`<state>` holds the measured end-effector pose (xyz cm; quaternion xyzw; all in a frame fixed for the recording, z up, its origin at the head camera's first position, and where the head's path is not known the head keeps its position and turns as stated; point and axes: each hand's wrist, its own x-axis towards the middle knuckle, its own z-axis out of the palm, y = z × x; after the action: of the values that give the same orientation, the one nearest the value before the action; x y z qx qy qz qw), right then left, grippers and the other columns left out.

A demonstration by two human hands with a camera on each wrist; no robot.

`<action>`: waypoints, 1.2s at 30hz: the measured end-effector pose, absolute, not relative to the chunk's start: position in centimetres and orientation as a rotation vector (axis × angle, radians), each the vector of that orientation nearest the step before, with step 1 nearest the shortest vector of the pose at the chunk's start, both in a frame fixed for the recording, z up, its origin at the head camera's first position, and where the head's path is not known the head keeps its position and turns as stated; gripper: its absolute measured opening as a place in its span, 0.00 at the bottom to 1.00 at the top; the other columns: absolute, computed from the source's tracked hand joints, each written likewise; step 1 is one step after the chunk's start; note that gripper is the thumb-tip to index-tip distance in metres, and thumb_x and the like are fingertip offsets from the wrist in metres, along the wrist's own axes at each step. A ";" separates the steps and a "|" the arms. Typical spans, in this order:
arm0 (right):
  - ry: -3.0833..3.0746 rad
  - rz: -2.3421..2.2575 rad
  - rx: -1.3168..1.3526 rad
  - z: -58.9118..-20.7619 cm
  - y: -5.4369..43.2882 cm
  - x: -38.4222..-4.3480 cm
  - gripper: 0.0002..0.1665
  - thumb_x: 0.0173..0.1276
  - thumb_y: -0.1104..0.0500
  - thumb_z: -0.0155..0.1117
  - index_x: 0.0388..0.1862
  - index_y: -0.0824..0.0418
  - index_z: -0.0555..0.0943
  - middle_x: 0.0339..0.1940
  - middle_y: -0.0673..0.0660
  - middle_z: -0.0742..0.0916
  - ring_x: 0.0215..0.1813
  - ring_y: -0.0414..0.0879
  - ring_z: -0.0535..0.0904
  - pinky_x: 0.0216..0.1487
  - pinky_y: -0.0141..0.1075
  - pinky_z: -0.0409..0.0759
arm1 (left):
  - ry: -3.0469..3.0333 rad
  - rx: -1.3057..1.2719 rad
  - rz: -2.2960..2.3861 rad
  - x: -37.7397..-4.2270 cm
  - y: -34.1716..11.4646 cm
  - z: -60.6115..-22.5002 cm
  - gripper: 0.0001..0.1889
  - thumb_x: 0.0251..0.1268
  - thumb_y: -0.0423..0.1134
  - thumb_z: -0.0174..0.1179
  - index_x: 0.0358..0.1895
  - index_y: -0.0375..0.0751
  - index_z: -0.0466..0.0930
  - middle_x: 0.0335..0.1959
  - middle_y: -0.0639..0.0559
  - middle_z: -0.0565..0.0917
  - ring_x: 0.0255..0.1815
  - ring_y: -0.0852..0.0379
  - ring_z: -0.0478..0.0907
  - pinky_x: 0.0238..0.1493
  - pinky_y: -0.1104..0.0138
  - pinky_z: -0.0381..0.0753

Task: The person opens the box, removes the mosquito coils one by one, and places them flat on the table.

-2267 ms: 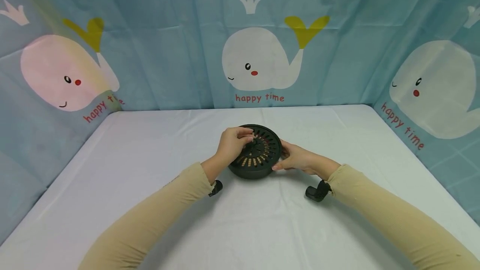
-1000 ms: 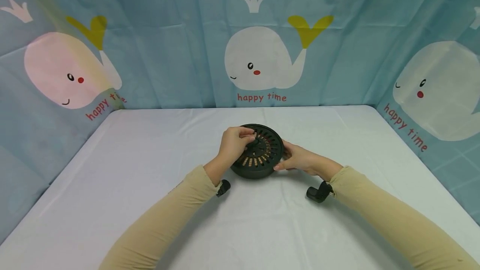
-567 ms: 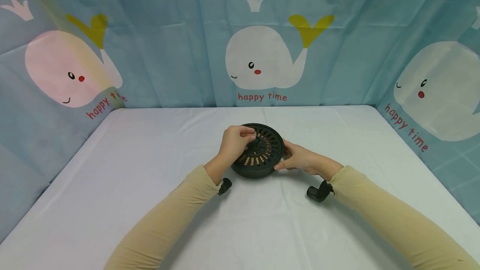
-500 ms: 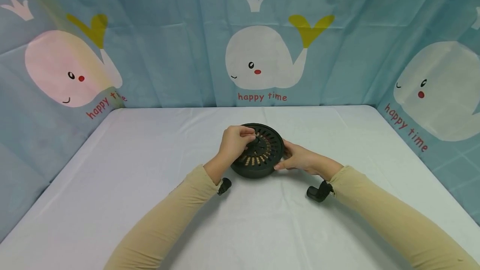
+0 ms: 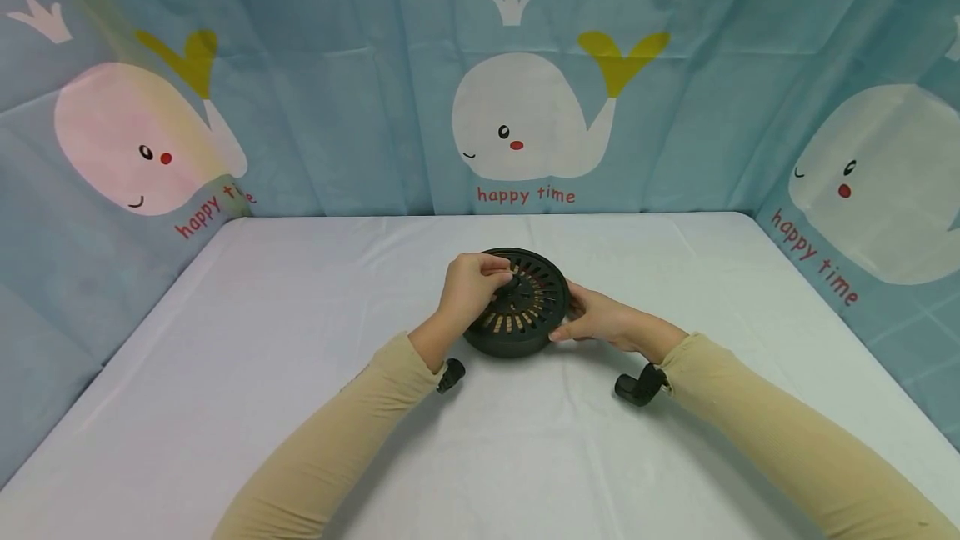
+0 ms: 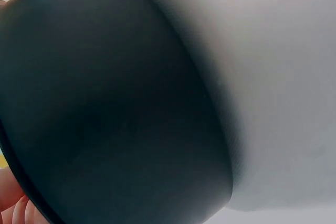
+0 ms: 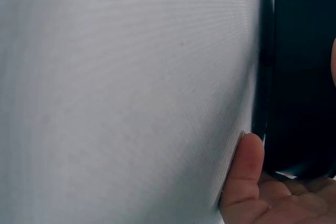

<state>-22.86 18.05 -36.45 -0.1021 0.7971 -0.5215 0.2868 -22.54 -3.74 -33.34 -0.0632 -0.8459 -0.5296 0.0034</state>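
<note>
A round black box (image 5: pixel 506 344) with a slotted black lid (image 5: pixel 525 307) stands on the white table; tan and reddish bits show through the slots. My left hand (image 5: pixel 465 286) reaches over the lid from the left, thumb and fingers pinched together at a small dark knob near its middle. My right hand (image 5: pixel 600 319) grips the box from the right, thumb on the near side and fingers behind. In the left wrist view the box's dark wall (image 6: pixel 115 98) fills most of the left half. The right wrist view shows fingers (image 7: pixel 244 169) low beside the box, close to the cloth.
White cloth (image 5: pixel 540 457) covers the table. A blue curtain (image 5: pixel 330 132) printed with whales hangs behind and along the sides. Black wrist cameras (image 5: pixel 640 386) sit below both tan sleeves (image 5: pixel 787 423).
A small pale piece showed at the left fingertips at first; now a dark knob shows there. The left forearm has shifted slightly right. The right hand keeps its grip on the box.
</note>
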 end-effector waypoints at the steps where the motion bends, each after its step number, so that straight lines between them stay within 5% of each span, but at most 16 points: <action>1: 2.129 -1.393 -0.277 -36.4 18.1 -22.8 0.63 0.62 0.64 0.71 0.81 0.54 0.37 0.79 0.67 0.50 0.77 0.60 0.47 0.45 0.41 0.74 | -2.651 -0.195 -1.654 -22.5 -3.7 -33.4 0.13 0.66 0.32 0.62 0.52 0.32 0.83 0.45 0.43 0.86 0.45 0.51 0.84 0.38 0.65 0.84; 9: 2.129 -1.395 -0.279 -36.6 18.0 -22.9 0.63 0.62 0.64 0.71 0.81 0.54 0.37 0.78 0.67 0.51 0.75 0.59 0.52 0.44 0.41 0.75 | -2.633 -0.173 -1.656 -22.3 -3.7 -33.3 0.13 0.65 0.32 0.63 0.51 0.33 0.84 0.44 0.42 0.87 0.43 0.50 0.85 0.36 0.66 0.84; 36: 2.129 -1.388 -0.280 -36.5 18.0 -22.8 0.63 0.62 0.64 0.71 0.81 0.53 0.36 0.78 0.67 0.50 0.77 0.61 0.47 0.47 0.42 0.74 | -2.606 -0.132 -1.683 -22.0 -3.4 -33.1 0.11 0.64 0.30 0.64 0.48 0.31 0.85 0.40 0.42 0.87 0.39 0.51 0.85 0.32 0.67 0.84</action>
<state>-22.85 18.02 -36.55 -0.1050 0.7973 -0.5199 0.2882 -22.02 -3.38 -33.07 -0.0424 -0.8391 -0.5420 0.0181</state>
